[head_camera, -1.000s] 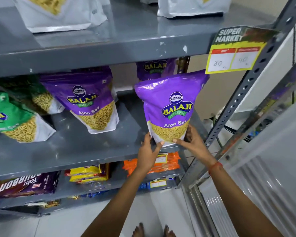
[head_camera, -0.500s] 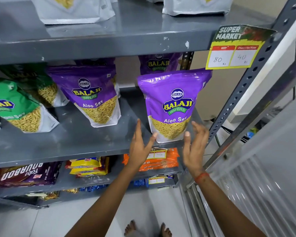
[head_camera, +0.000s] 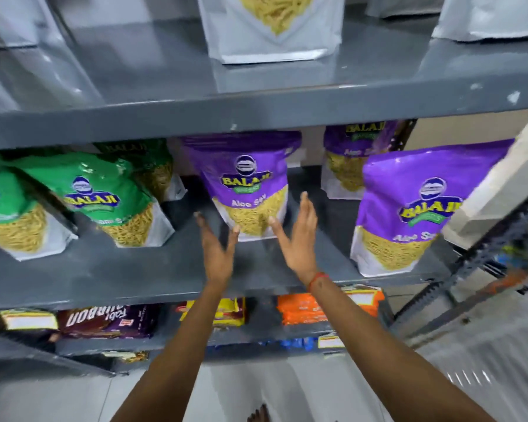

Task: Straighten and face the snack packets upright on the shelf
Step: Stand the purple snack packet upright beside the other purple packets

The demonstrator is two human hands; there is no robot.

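A purple Aloo Sev packet [head_camera: 250,190] stands in the middle of the grey shelf [head_camera: 134,269], set back and leaning slightly. My left hand [head_camera: 217,251] and my right hand [head_camera: 296,239] are both open, one at each lower corner of this packet, fingertips at or just short of it. A second purple packet [head_camera: 415,208] stands upright at the shelf's front right. Behind it a third purple packet [head_camera: 348,159] is partly hidden. Green packets [head_camera: 104,202] lean on the left.
The shelf above [head_camera: 256,111] carries white packets [head_camera: 272,28]. Below are biscuit packs [head_camera: 104,321], yellow packs [head_camera: 226,312] and orange packs [head_camera: 305,309]. A slotted metal upright [head_camera: 470,269] and a pale slab [head_camera: 500,190] stand at the right.
Both hands let go of the right purple packet, which now stands at the shelf front, and moved left to the middle purple packet. The view shifted left.
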